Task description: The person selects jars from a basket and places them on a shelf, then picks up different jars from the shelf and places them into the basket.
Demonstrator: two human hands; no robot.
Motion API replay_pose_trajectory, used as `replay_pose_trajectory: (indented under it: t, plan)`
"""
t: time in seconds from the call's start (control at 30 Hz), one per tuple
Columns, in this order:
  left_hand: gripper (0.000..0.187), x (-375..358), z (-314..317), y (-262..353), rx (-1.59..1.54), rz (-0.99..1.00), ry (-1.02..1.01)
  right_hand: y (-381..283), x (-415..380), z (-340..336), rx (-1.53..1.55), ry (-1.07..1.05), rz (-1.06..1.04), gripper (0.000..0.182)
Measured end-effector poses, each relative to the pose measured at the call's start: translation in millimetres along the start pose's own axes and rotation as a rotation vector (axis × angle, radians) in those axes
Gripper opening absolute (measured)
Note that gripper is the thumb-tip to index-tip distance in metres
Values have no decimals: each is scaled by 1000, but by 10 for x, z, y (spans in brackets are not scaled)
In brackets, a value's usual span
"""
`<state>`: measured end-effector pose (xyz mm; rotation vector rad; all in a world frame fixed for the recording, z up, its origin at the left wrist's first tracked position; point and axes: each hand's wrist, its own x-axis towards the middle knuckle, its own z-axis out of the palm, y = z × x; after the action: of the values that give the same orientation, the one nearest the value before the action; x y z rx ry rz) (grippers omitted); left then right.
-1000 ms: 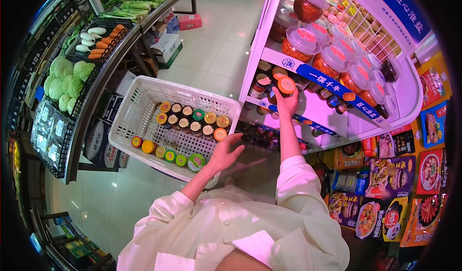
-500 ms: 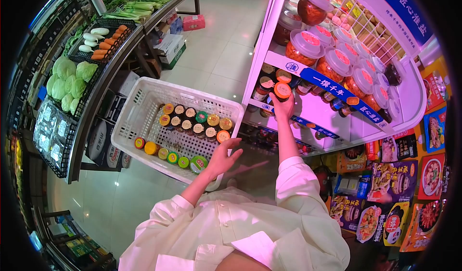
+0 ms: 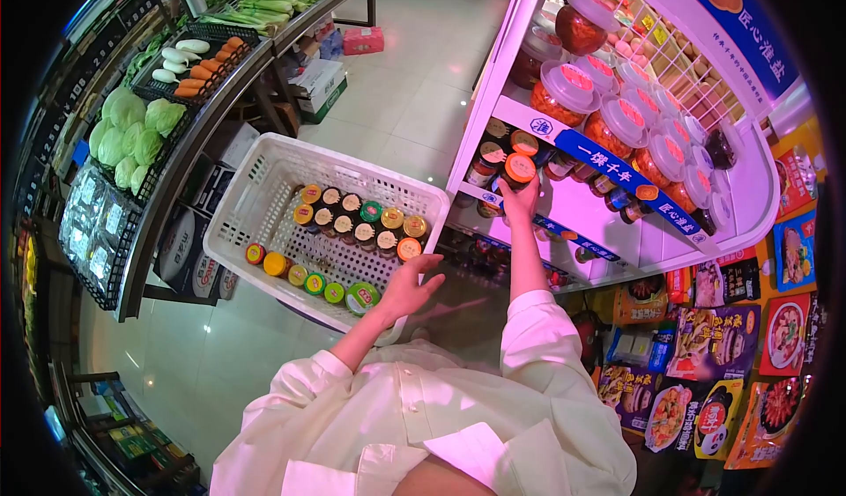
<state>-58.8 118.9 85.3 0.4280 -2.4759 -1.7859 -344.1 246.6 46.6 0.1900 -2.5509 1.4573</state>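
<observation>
Fingers [image 3: 506,188] of the right hand [image 3: 522,202] grasp an orange-lidded jar [image 3: 520,168] at the shelf [image 3: 573,198], right of the white basket [image 3: 238,242]. The left hand [image 3: 407,292], loosely open, is by the basket's near right corner; other lidded jars [image 3: 363,233] stand inside the basket.

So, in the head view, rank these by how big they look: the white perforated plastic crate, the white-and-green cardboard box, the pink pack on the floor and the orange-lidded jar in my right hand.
White crate
Cardboard box
Pink pack and orange-lidded jar: too close to rank
</observation>
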Motion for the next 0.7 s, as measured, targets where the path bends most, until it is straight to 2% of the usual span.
replay_pose_trajectory:
  t: [0.43,0.7]
  plan:
    - [45,-176,15,-48,89,-24,-24,0,-26,-46,-107,-5,-43,87]
    - [45,-237,24,-67,102,-36,-45,-160,-106,-132,-100,-44,31,89]
